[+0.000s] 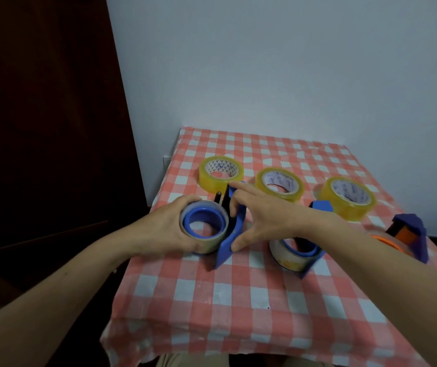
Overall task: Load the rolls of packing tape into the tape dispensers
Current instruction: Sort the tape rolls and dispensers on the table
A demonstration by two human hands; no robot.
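Nearest, two bare forearms reach over the counter (238,308), which is draped in a red-and-white checked cloth. At about 9 o'clock the left hand (169,229) curls around a clear roll (204,226) seated on the blue hub of a blue dispenser (234,229), the roll's opening facing up. The dispenser's long axis runs from 6 to 12 o'clock, handle tip nearest. The right hand (262,221) is spread, with its index fingertip on the far end and its thumb on the handle. At 3 o'clock a second blue dispenser (315,256) holds a roll, and a third dispenser (410,234) lies beyond it. Three yellow rolls lie flat at 11 (221,174), 12 (279,185) and 1 o'clock (349,198); their white cores carry blue print too blurred to read
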